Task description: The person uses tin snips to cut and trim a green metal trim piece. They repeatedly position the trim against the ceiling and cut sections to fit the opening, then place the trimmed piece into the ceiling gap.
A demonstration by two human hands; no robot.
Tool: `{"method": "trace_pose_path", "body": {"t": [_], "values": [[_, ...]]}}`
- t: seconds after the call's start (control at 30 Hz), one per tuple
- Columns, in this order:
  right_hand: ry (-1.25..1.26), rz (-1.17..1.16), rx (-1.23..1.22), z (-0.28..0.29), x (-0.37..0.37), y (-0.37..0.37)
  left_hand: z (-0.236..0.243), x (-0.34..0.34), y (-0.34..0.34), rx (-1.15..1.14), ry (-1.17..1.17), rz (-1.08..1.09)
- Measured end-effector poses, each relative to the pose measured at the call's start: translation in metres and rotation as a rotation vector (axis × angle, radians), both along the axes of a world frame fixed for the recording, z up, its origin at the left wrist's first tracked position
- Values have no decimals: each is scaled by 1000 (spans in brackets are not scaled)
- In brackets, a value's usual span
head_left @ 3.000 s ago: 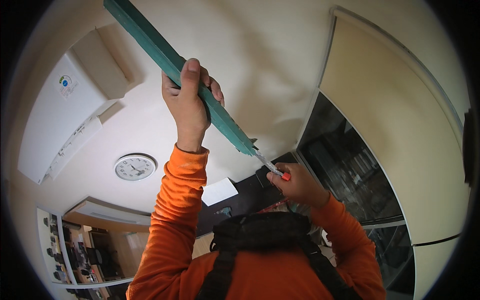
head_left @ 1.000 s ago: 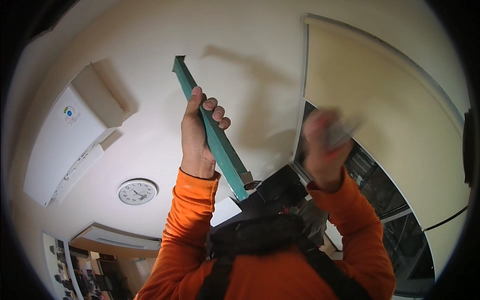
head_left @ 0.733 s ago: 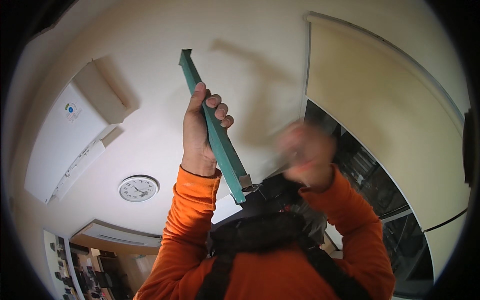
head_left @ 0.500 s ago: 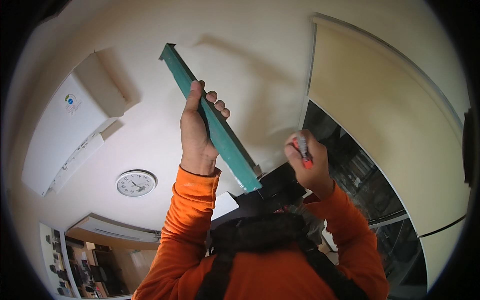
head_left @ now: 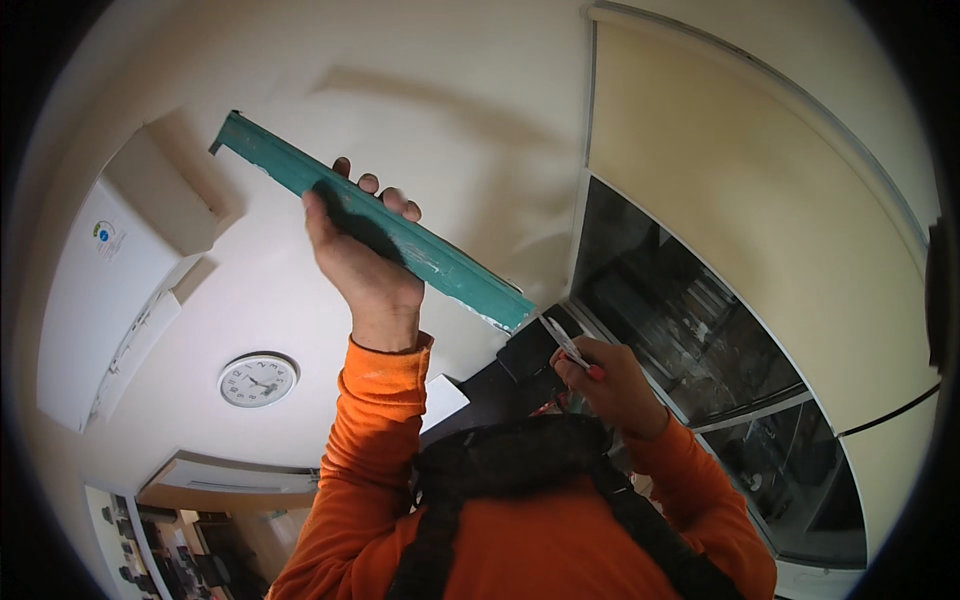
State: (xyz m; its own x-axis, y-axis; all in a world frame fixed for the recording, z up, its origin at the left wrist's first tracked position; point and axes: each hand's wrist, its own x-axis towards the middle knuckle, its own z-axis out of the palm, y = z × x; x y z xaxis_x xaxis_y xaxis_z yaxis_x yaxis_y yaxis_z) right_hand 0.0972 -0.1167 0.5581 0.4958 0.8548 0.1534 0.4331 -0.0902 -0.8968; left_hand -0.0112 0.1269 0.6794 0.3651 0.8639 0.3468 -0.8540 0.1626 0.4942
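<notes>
In the head view, the left hand [head_left: 365, 268] is wrapped around a long green bar [head_left: 455, 275], thumb on the near side and fingertips showing over the far edge. The bar slants from upper left to lower right, in front of a pale wall [head_left: 420, 125]; its lower end is chipped whitish. The right hand [head_left: 618, 388] is closed on a slim tool [head_left: 566, 343] with a red end, its pale tip pointing up toward that chipped end and just beside it; whether they touch I cannot tell. Beneath them lie a dark surface [head_left: 487, 398] and a white sheet [head_left: 443, 402]. A round clock [head_left: 257, 381] hangs at left
</notes>
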Motion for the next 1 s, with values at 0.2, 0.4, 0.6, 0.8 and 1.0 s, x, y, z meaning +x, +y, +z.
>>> {"method": "trace_pose_path", "body": {"t": [0.2,0.4,0.6,0.8,1.0], "values": [[-197,-70,99,-9,0,6,-3,13,4,-56,20,-20],[-141,-30,82,4,-1,7,-10,18,9,84,71,28],[-125,4,0,6,3,13,-8,22,3,160,96,93],[-156,10,-79,-2,6,19,-4,23,-5,273,91,121],[-241,237,-92,-9,28,36,-26,32,-9,607,241,195]]}}
